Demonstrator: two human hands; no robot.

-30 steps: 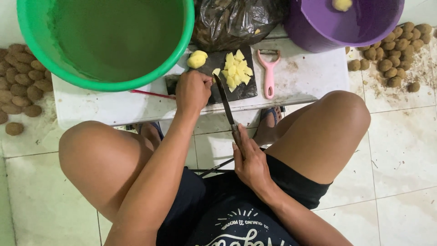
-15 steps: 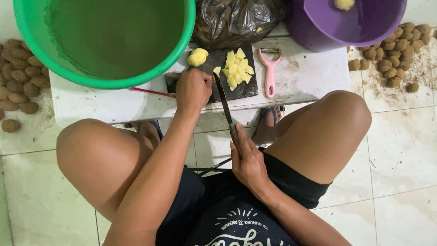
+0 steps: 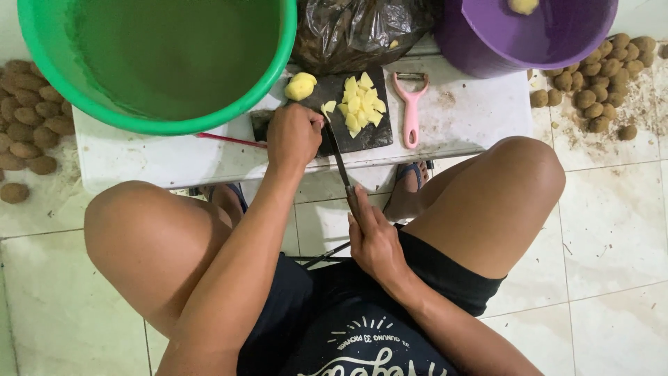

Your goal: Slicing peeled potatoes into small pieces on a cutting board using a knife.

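Observation:
My left hand (image 3: pixel 295 134) rests closed on the dark cutting board (image 3: pixel 376 134), fingers curled down over something hidden beneath them. My right hand (image 3: pixel 376 240) grips the handle of a long knife (image 3: pixel 338 157) whose blade reaches forward onto the board beside my left hand. A pile of yellow potato chunks (image 3: pixel 362 104) lies on the board to the right of the blade. A peeled whole potato (image 3: pixel 300 86) sits at the board's far left corner.
A pink peeler (image 3: pixel 411 104) lies on the white low table (image 3: pixel 473 111). A green basin (image 3: pixel 160 63), a dark plastic bag (image 3: pixel 355 28) and a purple bucket (image 3: pixel 529 35) stand behind. Unpeeled potatoes lie on the tiled floor at left (image 3: pixel 28 132) and right (image 3: pixel 598 90).
None of note; both hands and the knife stay in nearly the same place, with only slight shifting over the board.

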